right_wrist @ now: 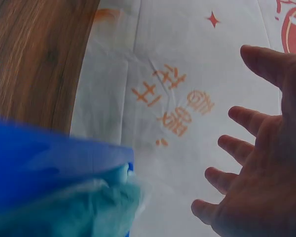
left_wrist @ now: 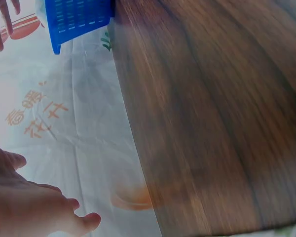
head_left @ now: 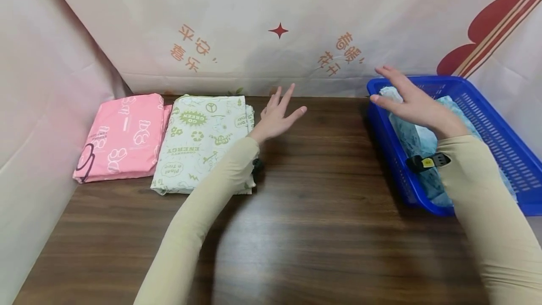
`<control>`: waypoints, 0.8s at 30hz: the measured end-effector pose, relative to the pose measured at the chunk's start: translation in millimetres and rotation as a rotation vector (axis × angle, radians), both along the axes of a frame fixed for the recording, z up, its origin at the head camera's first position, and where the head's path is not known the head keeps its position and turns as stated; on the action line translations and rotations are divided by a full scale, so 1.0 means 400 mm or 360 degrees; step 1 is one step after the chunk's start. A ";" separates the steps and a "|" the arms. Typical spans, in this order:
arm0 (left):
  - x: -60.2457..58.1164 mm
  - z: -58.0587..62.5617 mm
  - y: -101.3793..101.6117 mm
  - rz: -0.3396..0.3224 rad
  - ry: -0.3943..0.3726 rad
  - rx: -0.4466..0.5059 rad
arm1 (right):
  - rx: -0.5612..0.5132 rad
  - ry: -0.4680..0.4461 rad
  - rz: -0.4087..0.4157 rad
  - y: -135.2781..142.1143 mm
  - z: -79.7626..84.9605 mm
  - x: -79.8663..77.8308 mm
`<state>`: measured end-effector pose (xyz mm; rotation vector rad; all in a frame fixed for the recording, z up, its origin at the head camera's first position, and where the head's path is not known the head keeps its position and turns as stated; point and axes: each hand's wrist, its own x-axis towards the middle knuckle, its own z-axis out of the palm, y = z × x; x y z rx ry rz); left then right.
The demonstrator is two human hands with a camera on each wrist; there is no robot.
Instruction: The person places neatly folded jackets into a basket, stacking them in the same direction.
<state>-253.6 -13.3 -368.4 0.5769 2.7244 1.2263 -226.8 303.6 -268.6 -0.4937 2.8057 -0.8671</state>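
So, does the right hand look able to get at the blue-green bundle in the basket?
Probably yes: the right hand is empty and hangs above the blue basket, whose top is open, and nothing appears to cover the blue-green bundle.

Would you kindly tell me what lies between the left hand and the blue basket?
Only bare wooden tabletop lies between the left hand and the blue basket, as the head view shows.

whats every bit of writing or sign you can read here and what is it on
"平安喜乐": curtain, left
"春暖花开": same curtain, right
"GO GREEN": green-printed cloth
"ENERGY": same cloth
Peace and recycling signs: same cloth
Too small or blurred: the cloth's other small lettering, the lettering on the pink cloth, any marking on the wrist strap.
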 end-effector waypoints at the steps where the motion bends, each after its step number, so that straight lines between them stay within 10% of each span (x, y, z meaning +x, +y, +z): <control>1: 0.000 0.000 -0.004 0.0006 0.0007 -0.0010 | 0.0012 0.0005 0.0019 -0.008 -0.002 0.000; 24: 0.019 -0.004 -0.073 0.0041 0.0015 -0.0146 | 0.0344 0.0139 0.0121 -0.136 -0.068 0.003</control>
